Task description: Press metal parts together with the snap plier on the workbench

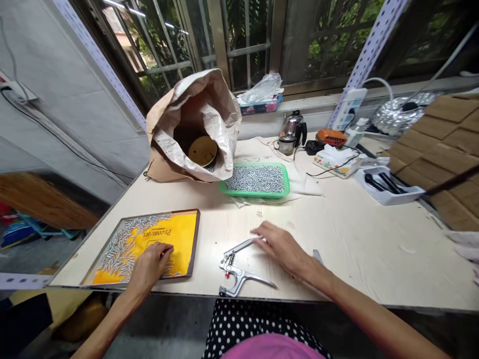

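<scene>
Over the right part of a shallow tray (193,249) with a yellow lining, my left hand (149,262) is closed, thumb against fingers; whatever it pinches is too small to make out. Small silver metal pins (118,252) are heaped along the tray's left side, and a few lie near that hand. Silver hand-press pliers (239,274) lie on the table between my hands, their handles spread apart. My right hand (282,244) has its thumb and fingers around the end of the upper handle. A grey piece (317,256) partly shows behind my right wrist.
A green tray (258,194) full of similar pins stands at mid-table, beside a large open paper sack (157,164) holding a round yellowish object. Farther right are a metal pot (292,127), an orange battery (331,137), a tissue pack (333,164), a white tray (389,197) and cardboard (445,144).
</scene>
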Tool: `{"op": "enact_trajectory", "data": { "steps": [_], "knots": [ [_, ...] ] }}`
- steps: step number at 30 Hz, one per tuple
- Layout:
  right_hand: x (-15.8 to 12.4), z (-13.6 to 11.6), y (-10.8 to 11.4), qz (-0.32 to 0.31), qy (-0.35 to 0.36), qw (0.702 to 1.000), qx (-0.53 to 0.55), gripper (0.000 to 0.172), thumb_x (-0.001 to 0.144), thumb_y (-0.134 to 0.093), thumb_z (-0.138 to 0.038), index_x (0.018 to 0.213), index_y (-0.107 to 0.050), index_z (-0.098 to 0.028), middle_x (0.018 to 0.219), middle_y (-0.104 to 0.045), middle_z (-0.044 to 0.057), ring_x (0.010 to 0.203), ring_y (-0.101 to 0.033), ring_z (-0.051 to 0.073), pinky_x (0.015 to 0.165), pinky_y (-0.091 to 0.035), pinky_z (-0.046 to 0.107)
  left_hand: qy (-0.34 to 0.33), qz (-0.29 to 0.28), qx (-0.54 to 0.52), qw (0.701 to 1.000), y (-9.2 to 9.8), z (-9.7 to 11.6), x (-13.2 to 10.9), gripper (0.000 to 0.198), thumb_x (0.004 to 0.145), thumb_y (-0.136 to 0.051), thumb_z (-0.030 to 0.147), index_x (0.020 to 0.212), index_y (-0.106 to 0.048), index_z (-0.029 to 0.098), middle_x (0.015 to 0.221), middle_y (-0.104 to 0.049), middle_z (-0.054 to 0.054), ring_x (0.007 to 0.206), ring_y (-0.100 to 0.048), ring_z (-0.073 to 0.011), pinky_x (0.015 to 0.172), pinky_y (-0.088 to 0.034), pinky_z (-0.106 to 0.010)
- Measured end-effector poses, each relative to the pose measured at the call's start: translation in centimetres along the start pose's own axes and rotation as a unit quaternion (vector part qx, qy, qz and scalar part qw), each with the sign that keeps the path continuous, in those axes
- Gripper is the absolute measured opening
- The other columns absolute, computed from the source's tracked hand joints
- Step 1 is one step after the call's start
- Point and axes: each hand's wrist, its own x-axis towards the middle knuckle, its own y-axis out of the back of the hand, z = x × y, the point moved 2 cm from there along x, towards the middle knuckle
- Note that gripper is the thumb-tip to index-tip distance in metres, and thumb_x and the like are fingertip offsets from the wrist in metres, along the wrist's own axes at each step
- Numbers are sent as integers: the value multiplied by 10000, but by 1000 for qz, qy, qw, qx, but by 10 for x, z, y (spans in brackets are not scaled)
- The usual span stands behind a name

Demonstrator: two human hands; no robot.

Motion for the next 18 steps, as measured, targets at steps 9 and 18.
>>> {"op": "enact_trajectory", "data": {
  "steps": [9, 18],
  "knots": [
    [-56, 2, -34, -23, -52, 997, 47, 252, 1003, -415, -261, 1088, -643, -195, 1001, -608, 72, 877, -628, 175, 771, -517, 311, -49, -76, -216, 972, -44, 103, -45, 298, 862, -514, 416, 837, -708, 191, 823, -702, -54, 763, -653, -201, 696, -504, -297],
    [18, 37, -13, -56, -225, 964, -132, 235, 951, -534, -319, 1094, -623, -156, 1126, -628, 127, 1013, -610, 241, 813, -457, 332, -201, -19, -1, 979, -76, 86, -55, 289, 983, -389, 261, 909, -657, 185, 875, -628, -63, 842, -617, -214, 767, -516, -334]
  ]
}}
